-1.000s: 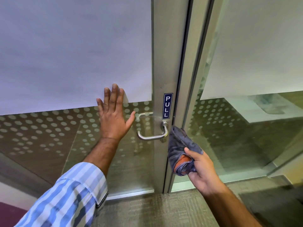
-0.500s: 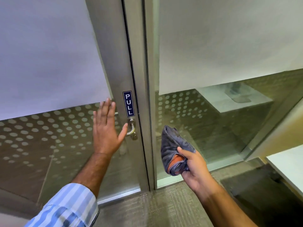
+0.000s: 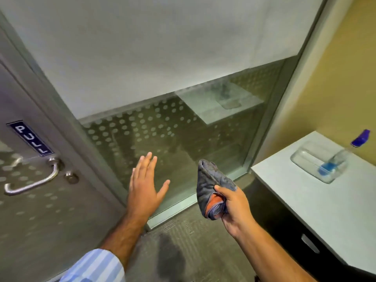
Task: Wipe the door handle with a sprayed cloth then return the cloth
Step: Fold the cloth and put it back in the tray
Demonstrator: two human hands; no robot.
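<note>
The metal lever door handle (image 3: 33, 181) sits at the far left on the glass door, under a blue PULL sign (image 3: 30, 137). My right hand (image 3: 236, 208) is shut on a crumpled grey cloth (image 3: 211, 185) with an orange patch, held in the air in front of the glass panel, well right of the handle. My left hand (image 3: 145, 187) is open, fingers spread, raised before the lower glass, between the door frame and the cloth. It holds nothing.
A white counter (image 3: 329, 202) over a dark cabinet stands at the right. On it are a clear plastic tray (image 3: 305, 157) and a spray bottle (image 3: 337, 161) with blue liquid and a blue nozzle. Grey carpet (image 3: 193, 251) covers the floor below.
The view has swung right, so the handle slid to the left edge and the counter with tray and bottle came into sight. My left hand left the door. The cloth stays in my right hand.
</note>
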